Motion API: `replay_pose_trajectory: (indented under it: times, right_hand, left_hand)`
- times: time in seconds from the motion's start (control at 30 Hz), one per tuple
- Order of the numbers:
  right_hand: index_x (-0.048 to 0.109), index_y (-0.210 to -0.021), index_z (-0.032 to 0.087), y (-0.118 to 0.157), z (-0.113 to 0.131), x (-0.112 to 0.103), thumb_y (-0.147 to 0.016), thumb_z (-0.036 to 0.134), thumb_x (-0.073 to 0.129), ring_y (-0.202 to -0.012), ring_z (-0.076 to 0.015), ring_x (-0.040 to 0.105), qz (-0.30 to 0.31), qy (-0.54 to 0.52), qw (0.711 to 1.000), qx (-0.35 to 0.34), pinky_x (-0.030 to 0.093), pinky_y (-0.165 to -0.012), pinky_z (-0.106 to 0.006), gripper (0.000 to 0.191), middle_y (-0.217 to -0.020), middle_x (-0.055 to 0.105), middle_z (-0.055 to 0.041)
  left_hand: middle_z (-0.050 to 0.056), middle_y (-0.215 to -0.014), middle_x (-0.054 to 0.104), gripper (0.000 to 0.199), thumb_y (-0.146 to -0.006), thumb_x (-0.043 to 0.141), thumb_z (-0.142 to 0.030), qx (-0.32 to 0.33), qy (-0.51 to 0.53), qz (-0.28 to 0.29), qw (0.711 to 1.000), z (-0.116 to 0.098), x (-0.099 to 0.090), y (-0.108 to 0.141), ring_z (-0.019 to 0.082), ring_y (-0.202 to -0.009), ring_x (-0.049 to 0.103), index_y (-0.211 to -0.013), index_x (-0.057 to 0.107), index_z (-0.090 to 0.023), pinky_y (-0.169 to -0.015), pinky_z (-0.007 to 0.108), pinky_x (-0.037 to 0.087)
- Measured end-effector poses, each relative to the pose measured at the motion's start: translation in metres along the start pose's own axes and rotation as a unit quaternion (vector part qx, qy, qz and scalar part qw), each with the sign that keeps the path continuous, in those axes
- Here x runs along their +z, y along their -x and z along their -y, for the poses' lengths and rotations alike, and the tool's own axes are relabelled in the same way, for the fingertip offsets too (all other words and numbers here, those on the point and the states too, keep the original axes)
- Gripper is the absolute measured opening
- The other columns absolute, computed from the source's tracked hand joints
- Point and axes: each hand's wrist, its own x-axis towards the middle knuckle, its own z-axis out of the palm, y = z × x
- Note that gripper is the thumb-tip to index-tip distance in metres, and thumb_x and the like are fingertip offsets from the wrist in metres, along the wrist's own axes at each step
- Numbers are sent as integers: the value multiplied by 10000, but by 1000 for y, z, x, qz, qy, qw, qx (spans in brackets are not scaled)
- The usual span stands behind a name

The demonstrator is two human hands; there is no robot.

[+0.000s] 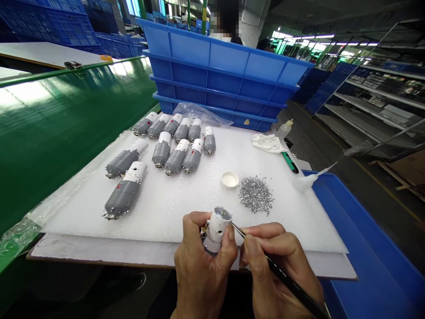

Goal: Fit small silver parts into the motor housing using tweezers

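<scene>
Both bare hands fill the bottom of the view, just above the near edge of a white foam sheet (166, 212). The left hand (202, 270) has its fingers clamped around a white-and-grey motor unit (215, 232), which stands slightly tilted with its open end up. The right hand (282, 266) has its fingers pinched together on a black-handled fine-tipped tool (288, 279), its metal tip at the rim of that open end. Farther up the sheet lie 11 similar units (161, 153), by my count. A loose pile of tiny silver pieces (255, 195) sits just beside a white bottle cap (229, 179).

A slip of the tip could scratch the white casing or jab the left hand's fingers. If the grip loosens, the heavy unit could drop past the sheet's edge. A careless sweep of a wrist could scatter the silver pieces, and the round-bodied units could roll if bumped.
</scene>
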Motion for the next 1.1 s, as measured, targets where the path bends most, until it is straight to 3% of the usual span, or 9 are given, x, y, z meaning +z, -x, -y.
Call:
replay_pose_trajectory:
  times: [0.17,0.47,0.63,0.7,0.77,0.87,1.0,1.1]
  right_hand:
    - [578,-825,208,-10,-2,-11,-897,30,624,-613,-87,632,62,2,998,4,530,-507,-184,197,-825,658,6]
    - [584,-845,209,-11,-3,-12,-901,37,620,-632,-84,652,71,-4,997,13,543,-524,-173,185,-851,659,9]
    - [611,-766,197,-16,3,-9,-867,82,657,-606,-87,658,23,-10,999,27,531,-501,-156,160,-787,676,6]
    - [627,-766,200,-18,4,-13,-858,100,673,-635,-106,671,-2,-24,999,41,528,-499,-164,143,-782,680,-3]
    - [636,-791,203,-21,0,-22,-864,106,683,-619,-106,659,3,-38,998,42,528,-495,-178,130,-806,683,-9]
    - [636,-822,199,-25,-8,-40,-887,116,687,-505,-71,604,45,-50,996,57,531,-463,-195,117,-881,694,-16]
    - [615,-818,187,-29,-20,-58,-886,147,710,-489,-85,605,60,-46,994,81,524,-436,-206,123,-867,700,-33]
    - [611,-797,190,-31,-28,-65,-872,157,731,-493,-85,591,60,-22,994,88,513,-438,-202,145,-845,708,-33]
  left_hand:
    - [-64,-691,630,201,-874,653,-387,-4,1,1,1000,-1,-1,-2,149,-527,606,-918,495,-271,-514,271,444]
    - [-61,-711,604,187,-887,640,-379,-12,4,13,1000,0,1,-1,143,-572,584,-915,492,-268,-545,263,456]
    - [-39,-750,580,196,-904,628,-417,-39,36,20,998,-5,-2,-5,155,-662,553,-900,512,-259,-620,274,457]
    - [-26,-753,602,238,-925,597,-471,-83,91,65,990,-10,-6,-7,157,-677,562,-893,516,-250,-633,273,470]
    - [-15,-726,637,312,-940,550,-543,-174,184,150,956,-15,-12,-9,147,-623,576,-903,529,-234,-578,255,470]
    - [15,-687,663,421,-940,514,-586,-297,322,255,862,-18,-19,-11,108,-524,575,-900,605,-176,-506,202,430]
    - [39,-645,640,480,-941,525,-556,-375,441,323,749,-12,-20,-11,64,-445,567,-857,696,-115,-453,139,400]
    - [45,-645,633,472,-919,573,-545,-406,490,349,689,-9,-18,-10,60,-425,566,-849,724,-103,-421,126,411]
